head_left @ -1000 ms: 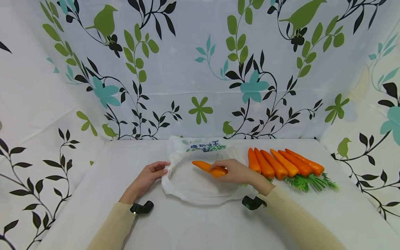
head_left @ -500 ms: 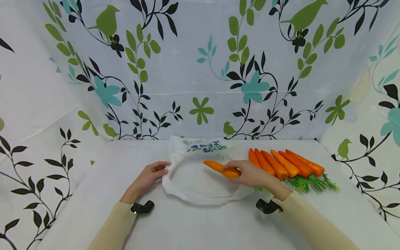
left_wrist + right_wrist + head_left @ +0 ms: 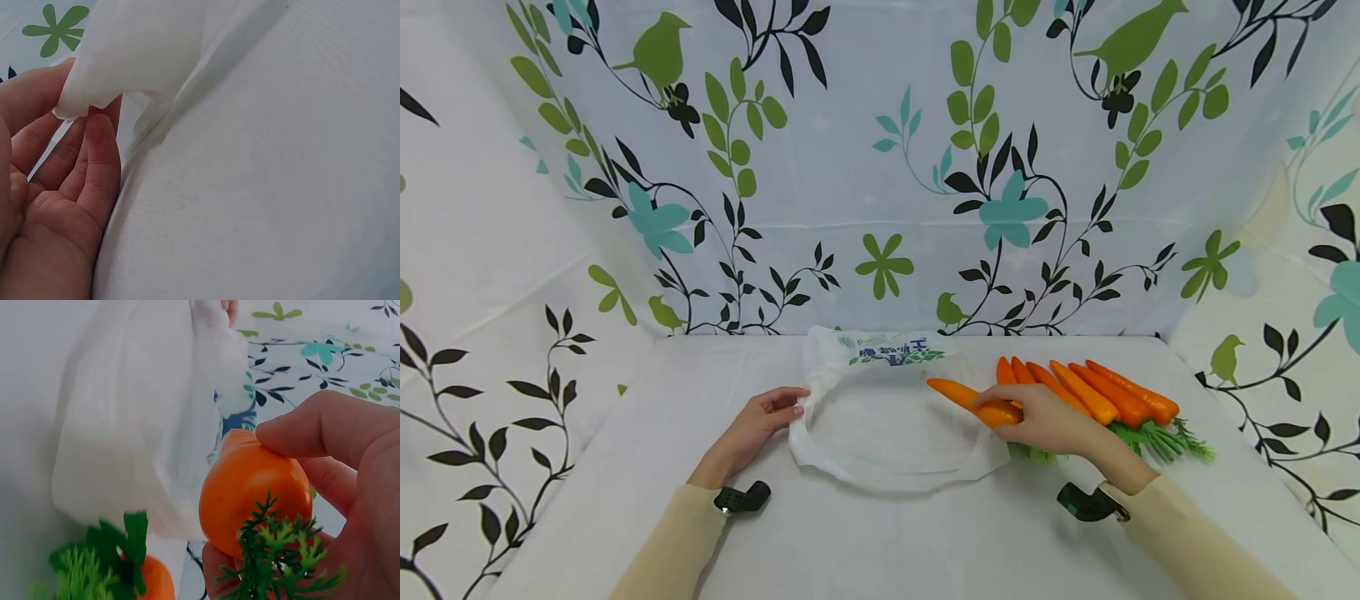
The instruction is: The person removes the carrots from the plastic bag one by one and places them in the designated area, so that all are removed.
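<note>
A white plastic bag (image 3: 887, 481) with blue and green print lies on the table, its mouth spread wide. My left hand (image 3: 763, 425) pinches the bag's left rim; in the left wrist view the thumb (image 3: 100, 144) and fingers meet at the thin film. In my right hand (image 3: 1041, 421) is an orange carrot (image 3: 957, 392), held above the right side of the bag with its tip to the left. Up close in the right wrist view, the carrot's thick end (image 3: 250, 487) shows feathery green leaves (image 3: 275, 550) under it, and fingers and thumb wrap around it.
Several more carrots (image 3: 1097, 402) lie side by side at the right of the bag, their green tops (image 3: 1157, 437) toward me. My right hand partly covers this row. Behind the white table (image 3: 865, 550) hangs a curtain (image 3: 850, 167) printed with leaves and birds.
My right hand has moved to the right with the carrot, from over the middle of the bag to its right edge beside the row. My left hand stays at the rim.
</note>
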Available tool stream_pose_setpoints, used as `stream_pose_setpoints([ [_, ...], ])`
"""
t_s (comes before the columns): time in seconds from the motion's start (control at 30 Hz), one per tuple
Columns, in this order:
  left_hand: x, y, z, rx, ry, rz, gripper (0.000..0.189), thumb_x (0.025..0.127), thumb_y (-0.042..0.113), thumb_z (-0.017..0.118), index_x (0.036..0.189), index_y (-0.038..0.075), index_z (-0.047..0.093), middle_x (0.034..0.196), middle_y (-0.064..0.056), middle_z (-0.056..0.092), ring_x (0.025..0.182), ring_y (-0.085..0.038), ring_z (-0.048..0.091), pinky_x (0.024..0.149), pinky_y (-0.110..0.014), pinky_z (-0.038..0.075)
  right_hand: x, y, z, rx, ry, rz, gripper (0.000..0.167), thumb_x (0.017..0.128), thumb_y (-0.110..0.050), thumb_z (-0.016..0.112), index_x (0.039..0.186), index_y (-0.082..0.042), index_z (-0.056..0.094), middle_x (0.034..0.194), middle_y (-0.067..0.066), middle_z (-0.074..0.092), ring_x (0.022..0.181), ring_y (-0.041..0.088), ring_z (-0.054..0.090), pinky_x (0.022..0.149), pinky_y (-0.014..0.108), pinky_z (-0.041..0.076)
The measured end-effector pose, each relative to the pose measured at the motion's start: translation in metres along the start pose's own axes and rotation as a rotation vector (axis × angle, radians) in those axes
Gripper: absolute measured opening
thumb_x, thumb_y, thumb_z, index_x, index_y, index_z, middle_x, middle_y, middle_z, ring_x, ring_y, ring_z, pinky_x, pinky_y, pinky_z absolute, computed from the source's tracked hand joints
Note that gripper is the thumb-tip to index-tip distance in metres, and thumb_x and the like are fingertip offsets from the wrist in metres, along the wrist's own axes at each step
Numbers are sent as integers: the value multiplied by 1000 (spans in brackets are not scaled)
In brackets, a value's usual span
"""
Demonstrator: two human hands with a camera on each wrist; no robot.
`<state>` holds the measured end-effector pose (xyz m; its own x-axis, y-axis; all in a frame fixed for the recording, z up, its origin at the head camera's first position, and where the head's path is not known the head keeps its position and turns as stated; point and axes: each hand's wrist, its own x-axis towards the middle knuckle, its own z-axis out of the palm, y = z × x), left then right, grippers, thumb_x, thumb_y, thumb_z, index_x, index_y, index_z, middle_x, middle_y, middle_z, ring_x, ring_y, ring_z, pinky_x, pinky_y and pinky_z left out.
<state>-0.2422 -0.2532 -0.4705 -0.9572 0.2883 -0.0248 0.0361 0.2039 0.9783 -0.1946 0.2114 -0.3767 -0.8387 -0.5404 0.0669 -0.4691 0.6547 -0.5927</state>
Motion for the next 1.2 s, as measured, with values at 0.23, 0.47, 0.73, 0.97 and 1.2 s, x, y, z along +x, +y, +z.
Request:
stream_pose_setpoints([
  [0.23,-2,-1,1,4,2,-11,48,96,26,69,136,4,58,140,-17,53,119,-23,55,95,-27,49,-22,11,-17,2,19,90,37,86,-6,68,119,-22,68,103,3,61,77,20,51,56,26,42],
  [0.47,-2,-3,2,12,8,-17,48,95,29,69,136,5,58,141,-16,53,120,-23,55,95,-28,49,-47,21,-31,-43,54,96,40,86,-5,68,122,-20,68,108,2,62,76,19,50,56,26,39],
  [0.73,-4,2,-1,29,23,-37,46,95,30,69,135,9,60,142,-13,53,122,-24,55,97,-30,49,-71,43,-49,-79,139,163,36,87,-9,70,121,-20,67,118,16,62,81,23,51,59,29,39],
  [0.97,-2,5,-1,28,16,-29,48,94,30,71,135,9,59,142,-14,53,123,-26,53,98,-34,49,-91,67,-72,-133,203,206,37,90,-12,69,127,-15,65,126,24,58,89,27,52,68,32,45],
  [1.2,-1,8,0,36,3,-33,44,95,26,70,134,8,60,140,-13,54,120,-25,55,97,-33,50,-105,87,-82,-152,212,254,37,92,-13,65,129,-11,66,131,26,57,98,31,54,76,38,48],
])
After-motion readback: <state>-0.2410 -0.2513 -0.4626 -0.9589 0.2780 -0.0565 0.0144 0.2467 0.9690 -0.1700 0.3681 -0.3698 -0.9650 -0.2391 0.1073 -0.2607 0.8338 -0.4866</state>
